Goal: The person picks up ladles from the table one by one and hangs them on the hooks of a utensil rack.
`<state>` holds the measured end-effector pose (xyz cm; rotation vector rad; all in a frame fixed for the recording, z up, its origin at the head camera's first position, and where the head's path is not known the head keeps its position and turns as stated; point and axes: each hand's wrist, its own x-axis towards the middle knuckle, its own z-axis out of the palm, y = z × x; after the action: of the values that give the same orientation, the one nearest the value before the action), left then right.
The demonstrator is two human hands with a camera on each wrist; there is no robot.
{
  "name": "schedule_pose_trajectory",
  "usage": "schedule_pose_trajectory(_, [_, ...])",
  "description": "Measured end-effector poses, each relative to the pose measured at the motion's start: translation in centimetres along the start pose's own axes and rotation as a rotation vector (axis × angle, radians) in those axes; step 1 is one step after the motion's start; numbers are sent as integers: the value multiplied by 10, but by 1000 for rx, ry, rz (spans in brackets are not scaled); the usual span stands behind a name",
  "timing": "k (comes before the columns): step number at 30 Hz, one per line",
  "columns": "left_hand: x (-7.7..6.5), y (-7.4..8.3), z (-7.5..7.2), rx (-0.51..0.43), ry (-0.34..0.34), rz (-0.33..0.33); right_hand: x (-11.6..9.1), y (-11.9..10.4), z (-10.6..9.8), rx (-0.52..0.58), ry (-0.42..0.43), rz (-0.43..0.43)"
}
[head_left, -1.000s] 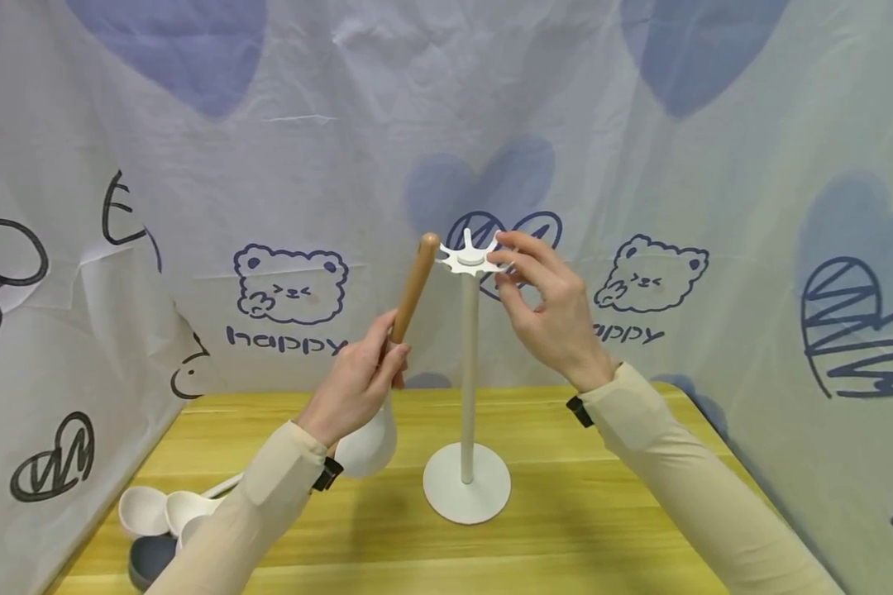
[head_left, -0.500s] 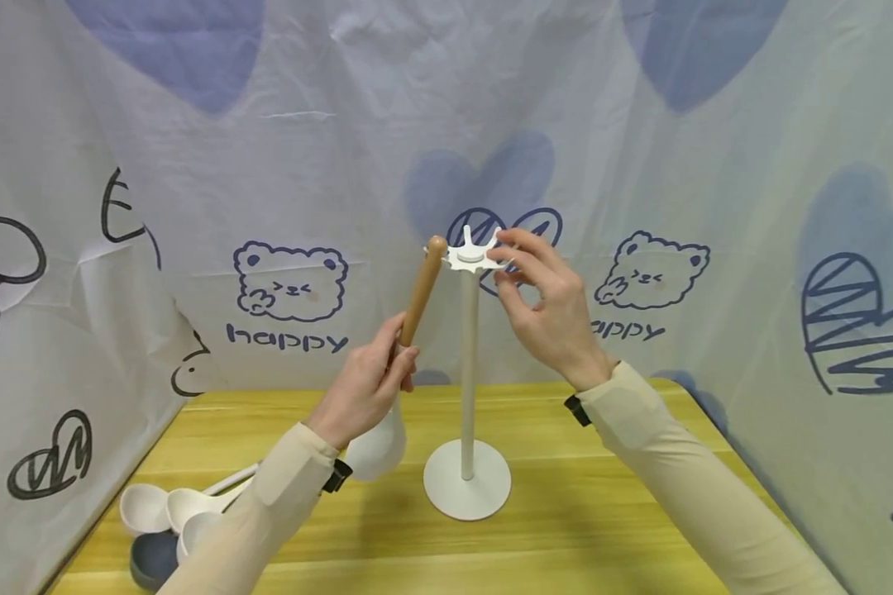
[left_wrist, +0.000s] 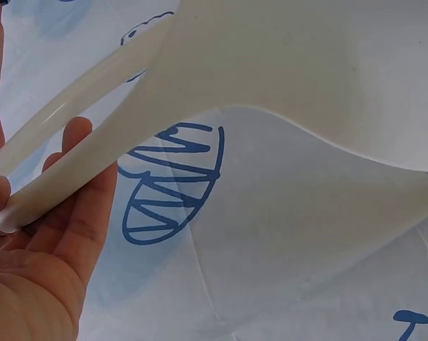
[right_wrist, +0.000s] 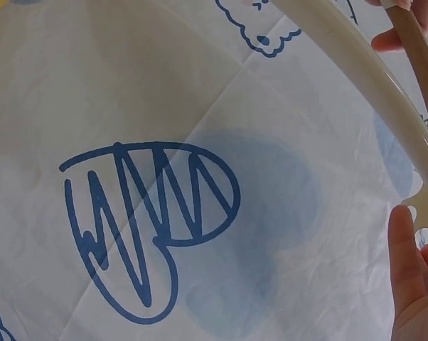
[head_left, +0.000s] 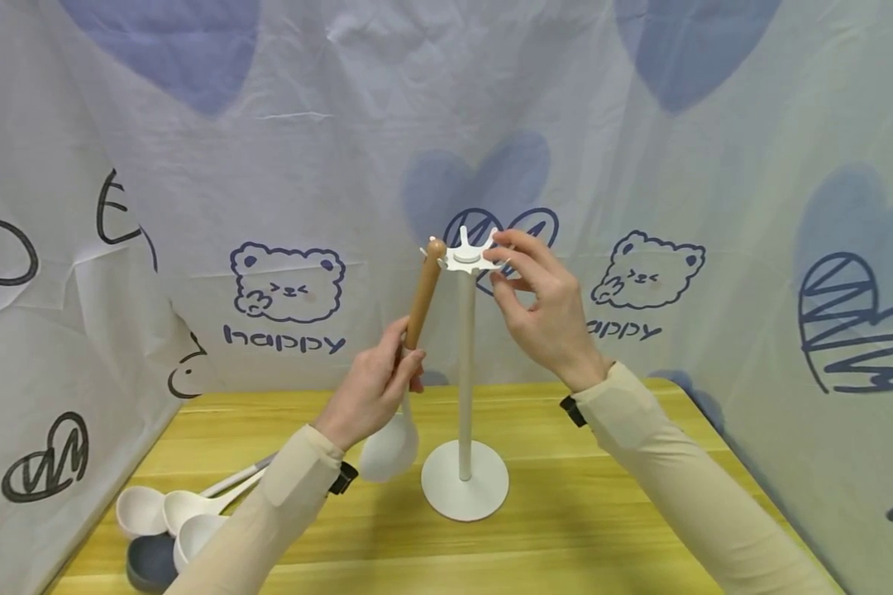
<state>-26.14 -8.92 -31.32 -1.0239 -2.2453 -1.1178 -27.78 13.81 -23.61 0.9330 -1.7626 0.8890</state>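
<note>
My left hand grips a ladle by the lower part of its wooden handle. The ladle's white bowl hangs below that hand and fills much of the left wrist view. A white utensil stand rises in the middle, with a round base and a ring of hooks on top. The handle's rounded end overlaps the left hooks; whether it is caught on one I cannot tell. My right hand pinches the hook ring's right side, thumb below and fingers above. In the right wrist view the stand's post slants past the fingers.
Several white spoons and ladles, with a dark grey ladle among them, lie at the wooden table's left, partly behind my left sleeve. A printed cloth closes off the back and both sides.
My left hand has carried the ladle a little to the right, bringing the handle's end over the left hooks of the stand. The right hand keeps its hold.
</note>
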Motion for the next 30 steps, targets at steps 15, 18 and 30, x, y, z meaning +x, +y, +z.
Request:
schedule_pose_trajectory(15, [2,0,7,-20,-3,-25,-1,0,1,-11,-5,11])
schedule_pose_trajectory(18, [3,1,8,-16,0,-25,0,-1,1,-9,-2,11])
schedule_pose_trajectory(30, [3,1,11,-33,-4,-37,0,-2,2,18,23,-10])
